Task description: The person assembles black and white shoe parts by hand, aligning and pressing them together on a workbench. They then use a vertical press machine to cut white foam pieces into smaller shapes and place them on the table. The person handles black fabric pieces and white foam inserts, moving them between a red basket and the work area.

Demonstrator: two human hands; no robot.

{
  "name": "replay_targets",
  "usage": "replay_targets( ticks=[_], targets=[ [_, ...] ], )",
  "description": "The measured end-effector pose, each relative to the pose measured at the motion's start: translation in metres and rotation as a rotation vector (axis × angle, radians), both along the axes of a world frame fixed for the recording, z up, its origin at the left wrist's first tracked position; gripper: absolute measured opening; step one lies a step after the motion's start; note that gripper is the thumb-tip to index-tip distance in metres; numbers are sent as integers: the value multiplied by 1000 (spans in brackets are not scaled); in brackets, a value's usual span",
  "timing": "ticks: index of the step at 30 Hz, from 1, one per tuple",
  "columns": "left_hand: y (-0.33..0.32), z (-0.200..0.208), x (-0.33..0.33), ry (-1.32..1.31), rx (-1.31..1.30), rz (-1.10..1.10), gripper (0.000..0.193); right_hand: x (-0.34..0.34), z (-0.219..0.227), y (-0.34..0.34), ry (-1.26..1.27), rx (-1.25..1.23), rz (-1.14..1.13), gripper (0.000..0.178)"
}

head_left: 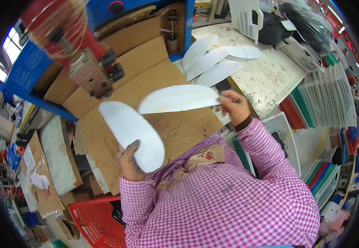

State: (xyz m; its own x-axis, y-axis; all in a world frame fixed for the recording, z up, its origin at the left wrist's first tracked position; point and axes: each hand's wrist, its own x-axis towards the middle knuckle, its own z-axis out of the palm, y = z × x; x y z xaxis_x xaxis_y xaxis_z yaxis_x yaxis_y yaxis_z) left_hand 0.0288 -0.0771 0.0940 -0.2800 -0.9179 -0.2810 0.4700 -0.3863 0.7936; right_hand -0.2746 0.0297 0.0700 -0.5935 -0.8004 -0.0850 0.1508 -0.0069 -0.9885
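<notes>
Cardboard-covered bench: white insoles lie past the held insoles.

- A brown cardboard box stood at the lower left, with a white label on its top.
- A blue sign hung at the upper left.

A red and metal machine head hangs over a worktop lined with brown cardboard. To the right, four white sole-shaped pieces lie fanned on a stained pale board. A white perforated basket stands behind them beside dark items, possibly bagged shoe parts. Upright plastic trays line the right side, and a red crate sits at lower left.
</notes>
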Motion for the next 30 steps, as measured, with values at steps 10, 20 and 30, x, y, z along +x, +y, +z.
replay_targets(
  ticks=[10, 20, 30],
  targets=[
    [-13, -13, -2, -49, 20, 10, 58, -168, -27, 41, 125, 271, -220, 20],
    [-9, -9, 22, -79, 183, -271, 60, -178, -41, 46, 900, 189, -421, 25],
    [-37, 13, 15, -38, 153, -384, 68, -149, -12, 19, 973, 102, -334, 25]
  ],
)
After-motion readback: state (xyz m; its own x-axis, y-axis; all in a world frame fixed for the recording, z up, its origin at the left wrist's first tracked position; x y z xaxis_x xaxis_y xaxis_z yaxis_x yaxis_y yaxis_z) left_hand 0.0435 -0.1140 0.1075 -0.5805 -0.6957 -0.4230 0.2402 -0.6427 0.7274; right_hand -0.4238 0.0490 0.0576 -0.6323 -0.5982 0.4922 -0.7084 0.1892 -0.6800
